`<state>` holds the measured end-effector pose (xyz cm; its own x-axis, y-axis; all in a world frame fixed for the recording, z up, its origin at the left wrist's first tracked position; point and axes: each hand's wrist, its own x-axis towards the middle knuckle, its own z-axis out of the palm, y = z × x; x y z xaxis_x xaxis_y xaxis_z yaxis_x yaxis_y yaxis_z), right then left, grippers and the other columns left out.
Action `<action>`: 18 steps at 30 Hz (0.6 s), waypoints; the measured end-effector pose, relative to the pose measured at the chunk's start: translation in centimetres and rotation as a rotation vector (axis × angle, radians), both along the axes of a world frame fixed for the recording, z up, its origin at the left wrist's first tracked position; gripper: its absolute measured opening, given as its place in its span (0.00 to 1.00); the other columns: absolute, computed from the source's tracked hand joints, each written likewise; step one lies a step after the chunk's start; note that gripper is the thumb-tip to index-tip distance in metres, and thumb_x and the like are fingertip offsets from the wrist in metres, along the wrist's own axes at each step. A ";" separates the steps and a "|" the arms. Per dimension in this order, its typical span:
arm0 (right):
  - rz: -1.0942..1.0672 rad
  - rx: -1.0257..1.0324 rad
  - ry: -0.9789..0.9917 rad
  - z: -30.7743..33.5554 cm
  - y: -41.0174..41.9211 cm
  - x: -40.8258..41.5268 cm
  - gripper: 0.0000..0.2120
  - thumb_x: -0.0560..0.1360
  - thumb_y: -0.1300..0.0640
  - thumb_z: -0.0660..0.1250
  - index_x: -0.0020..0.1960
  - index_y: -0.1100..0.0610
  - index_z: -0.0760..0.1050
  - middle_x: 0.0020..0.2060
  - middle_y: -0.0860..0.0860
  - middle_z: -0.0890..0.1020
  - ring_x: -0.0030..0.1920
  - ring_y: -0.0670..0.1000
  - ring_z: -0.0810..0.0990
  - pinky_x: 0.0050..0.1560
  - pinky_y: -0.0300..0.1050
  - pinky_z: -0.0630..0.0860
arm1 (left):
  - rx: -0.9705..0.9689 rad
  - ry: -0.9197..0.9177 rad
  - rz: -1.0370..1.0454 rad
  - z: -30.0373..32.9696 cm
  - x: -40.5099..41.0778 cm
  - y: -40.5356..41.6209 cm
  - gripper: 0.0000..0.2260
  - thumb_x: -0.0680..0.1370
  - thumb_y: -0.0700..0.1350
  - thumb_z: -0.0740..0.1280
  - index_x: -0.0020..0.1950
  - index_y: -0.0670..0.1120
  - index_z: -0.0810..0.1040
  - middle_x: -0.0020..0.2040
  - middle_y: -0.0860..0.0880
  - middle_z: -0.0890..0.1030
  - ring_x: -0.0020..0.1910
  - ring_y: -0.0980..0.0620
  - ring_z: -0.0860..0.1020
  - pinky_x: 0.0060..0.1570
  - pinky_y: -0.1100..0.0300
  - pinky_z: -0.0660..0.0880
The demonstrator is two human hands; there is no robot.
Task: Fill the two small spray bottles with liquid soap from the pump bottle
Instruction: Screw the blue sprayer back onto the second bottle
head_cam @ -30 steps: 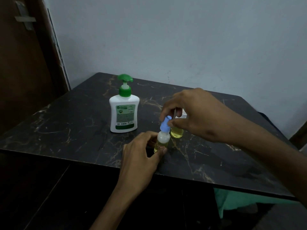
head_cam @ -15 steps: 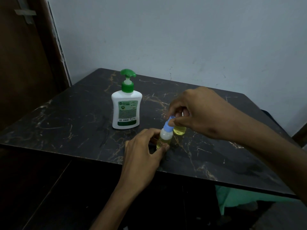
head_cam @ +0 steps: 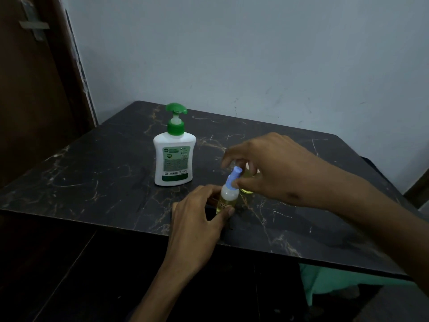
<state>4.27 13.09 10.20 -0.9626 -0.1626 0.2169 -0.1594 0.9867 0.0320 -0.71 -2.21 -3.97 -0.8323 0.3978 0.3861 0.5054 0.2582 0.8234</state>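
Head view: the near spray bottle (head_cam: 227,198) stands on the desk (head_cam: 92,173) close to its front edge, roughly midway along it. Its long axis runs almost upright, leaning slightly so the blue spray cap (head_cam: 233,178) points up and a little to the right. The body is clear plastic with yellow liquid in the lower part, a pale upper part and a small label low on the front.

The left hand (head_cam: 197,219) grips the bottle's lower body, thumb curled across the front and fingers (head_cam: 210,190) wrapped behind it. The right hand (head_cam: 274,168) comes over from the right; its thumb pinches the blue cap from the right side, with the other fingers arched above it.

The second spray bottle (head_cam: 247,189) sits just behind the first, mostly hidden under the right hand; only a yellow-green base shows.

The pump bottle (head_cam: 174,156) stands upright toward the desk's rear left, white with a green label and green pump head, nozzle pointing right, well apart from both hands.
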 end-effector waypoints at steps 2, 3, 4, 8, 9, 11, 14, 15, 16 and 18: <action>-0.006 -0.011 -0.034 0.1 0.1 0.0 0.11 0.75 0.57 0.71 0.53 0.43 0.81 0.41 0.40 0.83 0.40 0.39 0.79 0.37 0.32 0.67 | -0.011 0.001 0.002 0.0 0.0 0.0 0.12 0.75 0.50 0.77 0.56 0.61 0.82 0.52 0.64 0.83 0.53 0.64 0.81 0.61 0.43 0.76; -0.013 -0.019 -0.050 0.2 0.1 -0.1 0.11 0.76 0.59 0.71 0.52 0.43 0.81 0.41 0.40 0.83 0.40 0.40 0.79 0.37 0.32 0.67 | -0.015 -0.001 0.000 0.0 0.0 0.0 0.13 0.75 0.50 0.77 0.57 0.61 0.81 0.52 0.64 0.83 0.53 0.64 0.81 0.61 0.43 0.76; -0.015 -0.022 -0.064 0.2 0.2 -0.2 0.10 0.76 0.59 0.71 0.52 0.44 0.82 0.41 0.41 0.82 0.40 0.40 0.78 0.37 0.31 0.66 | -0.016 -0.002 -0.002 0.0 0.0 0.0 0.13 0.75 0.50 0.77 0.57 0.61 0.81 0.52 0.64 0.83 0.53 0.64 0.81 0.61 0.43 0.76; -0.008 -0.003 -0.076 0.4 0.2 -0.4 0.02 0.77 0.49 0.73 0.47 0.46 0.81 0.34 0.39 0.78 0.35 0.38 0.76 0.34 0.30 0.62 | -0.010 -0.001 -0.003 0.0 0.0 0.0 0.12 0.75 0.49 0.77 0.56 0.61 0.81 0.52 0.63 0.83 0.52 0.64 0.81 0.61 0.43 0.76; -0.008 0.010 -0.061 0.3 0.2 -0.4 0.07 0.77 0.46 0.73 0.43 0.46 0.80 0.33 0.40 0.78 0.33 0.39 0.76 0.33 0.32 0.62 | -0.007 0.001 -0.002 0.0 0.0 0.0 0.13 0.75 0.49 0.77 0.56 0.61 0.81 0.52 0.63 0.83 0.52 0.63 0.81 0.60 0.43 0.76; 0.002 0.041 -0.014 -0.2 0.5 -0.6 0.18 0.77 0.41 0.70 0.36 0.50 0.75 0.28 0.45 0.76 0.29 0.44 0.74 0.30 0.37 0.63 | -0.003 0.002 0.000 0.0 0.1 0.0 0.13 0.75 0.49 0.77 0.56 0.61 0.81 0.52 0.63 0.83 0.52 0.63 0.81 0.60 0.43 0.76; -0.007 0.064 0.024 -0.7 0.5 -0.6 0.26 0.78 0.35 0.64 0.33 0.54 0.71 0.25 0.49 0.73 0.26 0.50 0.69 0.29 0.43 0.64 | 0.003 0.001 0.002 0.0 0.1 0.0 0.13 0.75 0.49 0.77 0.57 0.62 0.81 0.52 0.63 0.83 0.52 0.63 0.81 0.60 0.42 0.76; -0.015 0.074 0.025 -0.7 0.5 -0.6 0.26 0.77 0.32 0.63 0.34 0.53 0.72 0.26 0.48 0.73 0.27 0.49 0.70 0.29 0.43 0.66 | 0.004 0.000 0.002 0.0 0.1 0.0 0.13 0.75 0.49 0.77 0.57 0.61 0.81 0.52 0.63 0.83 0.52 0.62 0.81 0.60 0.42 0.76; -0.020 0.075 0.020 -0.6 0.5 -0.5 0.25 0.76 0.31 0.63 0.36 0.52 0.74 0.28 0.47 0.76 0.28 0.47 0.72 0.31 0.43 0.68 | 0.006 0.000 0.002 0.0 0.1 0.0 0.14 0.75 0.49 0.77 0.57 0.61 0.81 0.52 0.63 0.83 0.52 0.62 0.81 0.60 0.42 0.76; -0.005 0.023 -0.003 -0.3 0.5 -0.3 0.16 0.75 0.34 0.68 0.46 0.47 0.79 0.35 0.43 0.81 0.34 0.42 0.77 0.34 0.39 0.70 | 0.007 0.003 0.004 0.0 0.1 0.1 0.13 0.75 0.49 0.77 0.56 0.61 0.81 0.52 0.63 0.83 0.52 0.63 0.81 0.60 0.42 0.76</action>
